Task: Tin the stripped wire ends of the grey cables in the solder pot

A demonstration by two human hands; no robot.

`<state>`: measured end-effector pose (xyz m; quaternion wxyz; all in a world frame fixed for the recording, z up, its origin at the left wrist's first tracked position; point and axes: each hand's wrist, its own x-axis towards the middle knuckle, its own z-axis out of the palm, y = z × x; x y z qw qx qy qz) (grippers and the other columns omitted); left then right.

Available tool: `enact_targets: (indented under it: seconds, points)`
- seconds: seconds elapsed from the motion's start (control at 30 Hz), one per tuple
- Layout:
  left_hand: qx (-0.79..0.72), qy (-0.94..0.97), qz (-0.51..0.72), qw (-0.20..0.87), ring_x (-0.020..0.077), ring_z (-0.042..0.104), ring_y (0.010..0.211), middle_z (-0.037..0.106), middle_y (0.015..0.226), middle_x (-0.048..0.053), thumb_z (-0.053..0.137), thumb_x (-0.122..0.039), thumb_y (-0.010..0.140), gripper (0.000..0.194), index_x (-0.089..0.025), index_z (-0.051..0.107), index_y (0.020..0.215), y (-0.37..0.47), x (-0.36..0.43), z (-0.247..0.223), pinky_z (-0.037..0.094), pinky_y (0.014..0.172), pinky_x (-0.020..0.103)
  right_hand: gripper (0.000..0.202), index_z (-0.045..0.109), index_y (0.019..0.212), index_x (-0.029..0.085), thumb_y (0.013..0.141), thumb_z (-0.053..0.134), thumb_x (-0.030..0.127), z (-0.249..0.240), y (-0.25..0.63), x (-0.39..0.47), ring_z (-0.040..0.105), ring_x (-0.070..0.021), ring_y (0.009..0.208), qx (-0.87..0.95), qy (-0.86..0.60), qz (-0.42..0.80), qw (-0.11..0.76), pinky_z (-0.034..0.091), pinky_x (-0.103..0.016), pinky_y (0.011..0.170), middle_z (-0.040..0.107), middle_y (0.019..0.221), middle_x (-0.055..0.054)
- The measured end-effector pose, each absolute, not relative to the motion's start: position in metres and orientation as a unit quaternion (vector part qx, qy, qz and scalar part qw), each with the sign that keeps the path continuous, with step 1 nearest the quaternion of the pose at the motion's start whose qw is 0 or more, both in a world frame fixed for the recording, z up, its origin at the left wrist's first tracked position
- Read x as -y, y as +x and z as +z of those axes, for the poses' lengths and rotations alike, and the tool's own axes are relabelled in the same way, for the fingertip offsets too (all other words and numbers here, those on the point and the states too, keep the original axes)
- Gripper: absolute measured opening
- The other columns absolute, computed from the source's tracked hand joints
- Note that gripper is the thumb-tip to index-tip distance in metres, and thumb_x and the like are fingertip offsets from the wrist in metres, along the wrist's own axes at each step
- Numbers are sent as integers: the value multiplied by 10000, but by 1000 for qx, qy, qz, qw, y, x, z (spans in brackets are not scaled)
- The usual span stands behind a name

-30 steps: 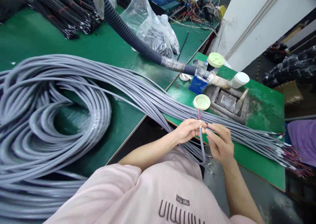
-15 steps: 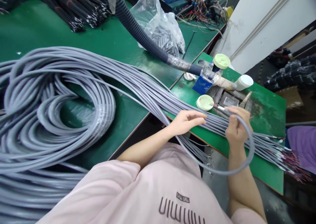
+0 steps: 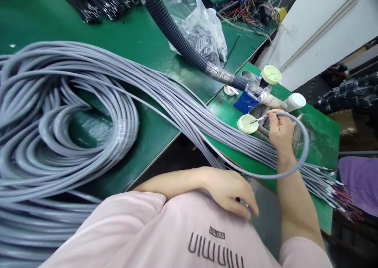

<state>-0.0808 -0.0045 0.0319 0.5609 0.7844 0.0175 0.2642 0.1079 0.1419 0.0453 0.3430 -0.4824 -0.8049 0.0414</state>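
My right hand (image 3: 280,130) is closed around the end of a grey cable (image 3: 305,142), which loops back over the forearm. The cable's stripped wires point into a shallow pale green tub (image 3: 247,123) at its inner rim. My left hand (image 3: 232,191) hangs low in front of my shirt, fingers loosely bent, with a gap between thumb and fingers and nothing visibly gripped. Behind it, some grey cables drop off the table edge, their ends mostly hidden. A long bundle of grey cables (image 3: 230,136) runs beneath my right arm, ending in coloured bare wires (image 3: 345,199).
A big coil of grey cable (image 3: 118,138) covers the left bench. A ribbed hose (image 3: 177,35) reaches down to the tub. White cup (image 3: 295,101), lidded jar (image 3: 271,75) and plastic bag of grey pieces (image 3: 203,39) stand beyond. A person's purple sleeve (image 3: 358,183) shows at right.
My left hand has dropped from beside the cable bundle to low before my shirt. My right hand has moved slightly up and away, bringing the cable's wire ends further over the tub.
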Motion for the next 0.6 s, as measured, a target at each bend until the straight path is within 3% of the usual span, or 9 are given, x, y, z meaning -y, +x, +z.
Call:
enact_targets:
  seconds: [0.03,0.1,0.2,0.6]
  points:
    - [-56,814,301,493,214,654,1072,725,1076,56,616,-306,843,205,-260,729,1007,-70,5,21,489,1001,300,284,670,940,209,963,427,354,44,107,-144,608,-222,918,807,-481,45,340,462,-364,852,693,915,-67]
    - [-154,857,336,360,246,528,1274,660,1228,95,570,-259,865,252,-226,691,1083,-53,3,-4,286,1176,432,289,668,943,205,964,425,359,41,106,-147,608,-219,910,811,-477,52,335,461,-360,848,690,911,-69]
    - [-262,855,373,246,261,409,1382,581,1349,114,499,-257,899,307,-206,641,1166,-40,-6,-36,99,1203,541,290,668,945,201,962,424,357,38,105,-149,607,-217,910,816,-472,59,328,458,-362,854,689,917,-71]
    - [-307,829,418,210,263,427,1372,609,1321,99,527,-229,864,293,-212,666,1121,-38,-16,-65,150,1197,547,314,685,930,196,963,416,355,29,101,-153,598,-228,919,829,-472,41,298,440,-380,863,704,942,-82]
